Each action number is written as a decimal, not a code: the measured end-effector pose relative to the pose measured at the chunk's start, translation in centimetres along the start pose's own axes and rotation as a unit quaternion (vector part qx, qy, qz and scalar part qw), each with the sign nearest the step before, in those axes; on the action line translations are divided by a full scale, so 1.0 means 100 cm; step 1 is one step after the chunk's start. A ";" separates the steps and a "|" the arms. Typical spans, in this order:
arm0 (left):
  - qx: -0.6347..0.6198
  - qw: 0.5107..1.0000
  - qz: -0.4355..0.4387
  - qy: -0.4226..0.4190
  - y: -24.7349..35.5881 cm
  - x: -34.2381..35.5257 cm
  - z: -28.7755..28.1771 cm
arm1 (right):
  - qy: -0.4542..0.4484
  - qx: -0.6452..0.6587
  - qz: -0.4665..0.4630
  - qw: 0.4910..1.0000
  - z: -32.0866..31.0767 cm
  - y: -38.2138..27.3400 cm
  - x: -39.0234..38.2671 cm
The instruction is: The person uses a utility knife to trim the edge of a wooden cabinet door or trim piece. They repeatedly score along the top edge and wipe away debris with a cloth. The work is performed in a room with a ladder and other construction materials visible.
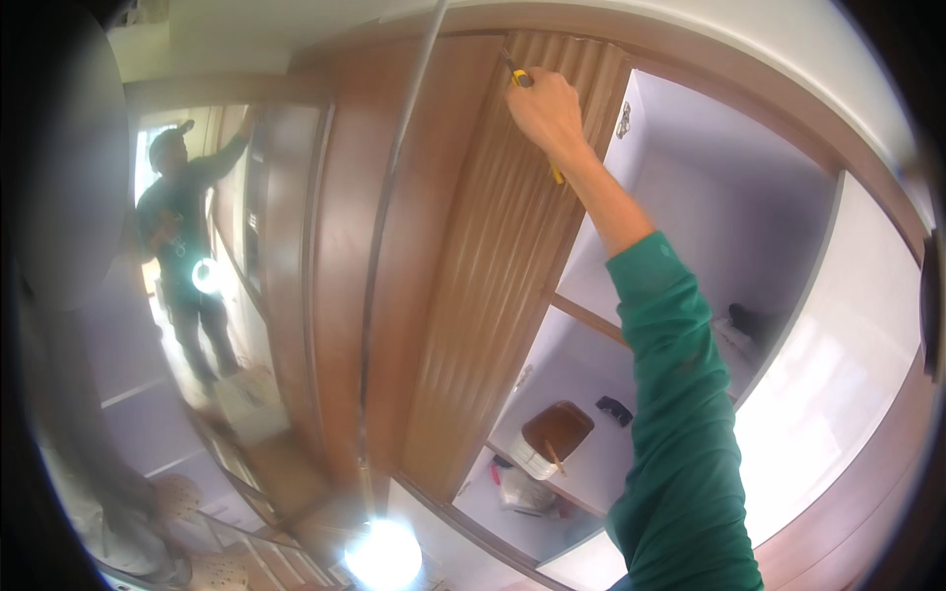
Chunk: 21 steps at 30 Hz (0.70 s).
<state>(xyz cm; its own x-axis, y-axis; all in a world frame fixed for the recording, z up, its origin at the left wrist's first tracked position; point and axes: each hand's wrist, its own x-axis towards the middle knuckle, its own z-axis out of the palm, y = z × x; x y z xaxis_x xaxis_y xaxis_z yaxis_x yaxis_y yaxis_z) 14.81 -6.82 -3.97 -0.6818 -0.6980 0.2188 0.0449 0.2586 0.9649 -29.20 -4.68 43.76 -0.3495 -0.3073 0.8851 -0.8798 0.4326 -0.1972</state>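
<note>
Head view: a mirror (233,305) reflects a green-clad person (182,212) at left; near the top of a ribbed wooden panel (483,266), a yellow-handled cutter (521,78) sits in the right hand's (550,110) firm grip, beside an open cupboard (729,207) holding a brown-and-white tub (559,431).

your right hand (547,110) has bare ribbed panel (483,266) below it, down to the panel's bottom edge. your green sleeve (680,394) crosses the open cabinet (744,91), whose upper compartment (729,197) has room near its top edge. a white panel (838,364) blocks the right edge; a brown tub (559,427) crowds the lower shelf (593,477).
</note>
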 end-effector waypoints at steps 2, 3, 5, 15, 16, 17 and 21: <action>0.022 0.999 0.007 -0.031 0.004 -0.002 -0.001 | -0.001 0.126 0.076 0.989 0.006 -0.004 0.004; 0.008 0.999 -0.030 -0.041 0.008 -0.003 -0.001 | 0.014 0.186 0.100 0.977 0.009 -0.006 0.005; 0.008 0.995 -0.087 -0.043 0.019 -0.005 -0.002 | 0.040 0.313 0.152 0.937 0.015 -0.009 0.010; 0.112 0.991 0.015 0.073 0.033 -0.029 -0.009 | 0.195 0.167 0.091 0.962 0.040 -0.013 0.023; 0.120 0.990 0.021 0.077 0.032 -0.033 -0.008 | 0.205 0.174 0.083 0.960 0.040 -0.016 0.024; 0.127 0.988 0.026 0.081 0.034 -0.036 -0.007 | 0.209 0.179 0.078 0.958 0.039 -0.018 0.025; 0.098 0.992 -0.035 0.078 0.059 -0.038 -0.002 | 0.200 0.248 0.109 0.942 0.037 -0.019 0.037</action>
<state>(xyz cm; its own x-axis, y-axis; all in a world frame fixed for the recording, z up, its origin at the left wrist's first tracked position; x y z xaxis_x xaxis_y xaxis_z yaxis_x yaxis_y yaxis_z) 17.80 -2.73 0.95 -0.5561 -0.8098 0.1871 -0.1514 0.3200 0.9352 -30.02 -9.81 45.86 -0.4777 0.1294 0.8689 -0.8778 -0.0310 -0.4780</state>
